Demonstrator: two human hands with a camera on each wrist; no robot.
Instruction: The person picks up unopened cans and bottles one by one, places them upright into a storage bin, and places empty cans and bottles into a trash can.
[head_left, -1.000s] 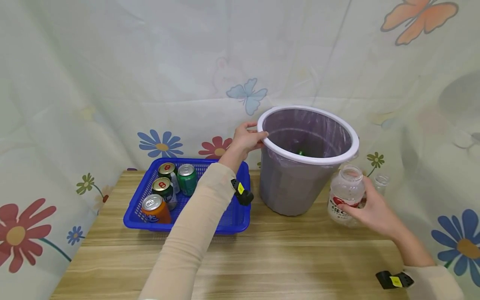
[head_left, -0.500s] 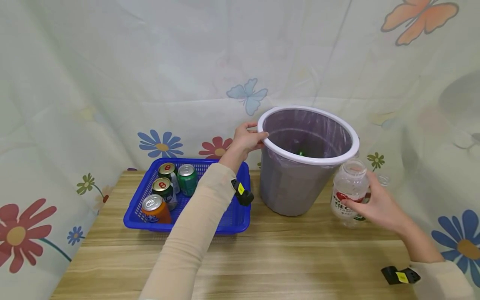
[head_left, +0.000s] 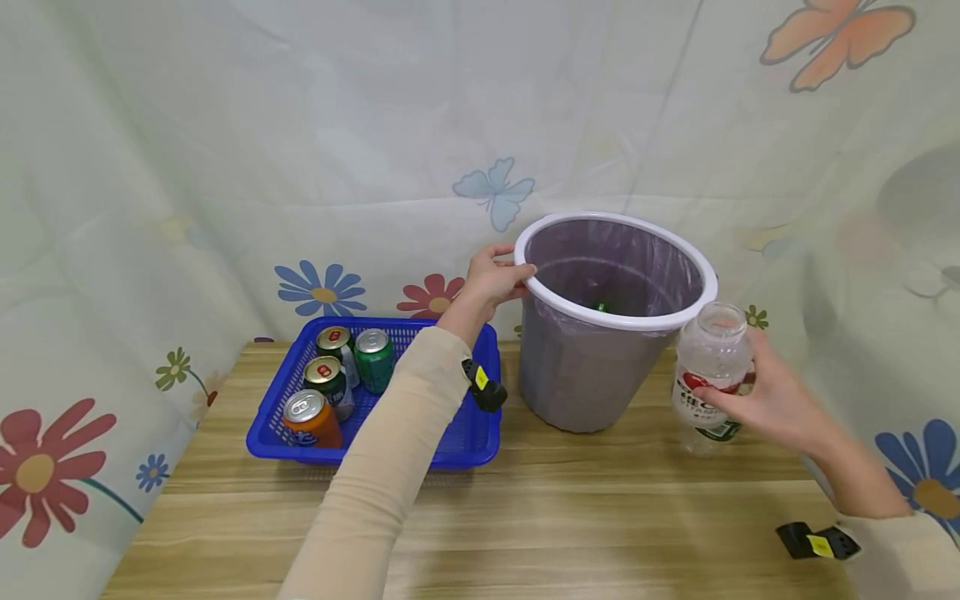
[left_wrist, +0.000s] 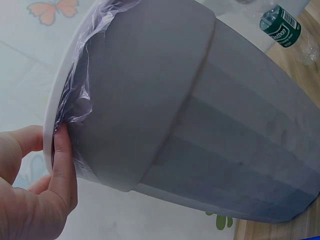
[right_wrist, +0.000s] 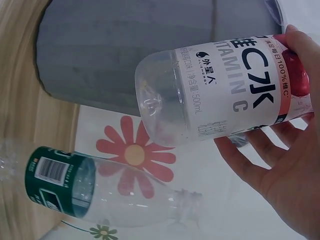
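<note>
My left hand pinches the white rim of a grey trash bin, thumb on one side and fingers on the other in the left wrist view. A clear plastic liner bunches under that rim. With my right hand I grip a clear plastic bottle by its side, mouth up and uncapped. Its white and red label shows large in the right wrist view, and its base is off the table. Behind it stands another clear bottle with a green label, mostly hidden in the head view.
Left of the bin sits a blue plastic basket with several drink cans, among them an orange can and a green can. Something green lies inside the bin. A patterned curtain hangs behind the wooden table.
My right hand has moved the bottle right and slightly up, away from the bin's side. The left hand keeps its place on the rim.
</note>
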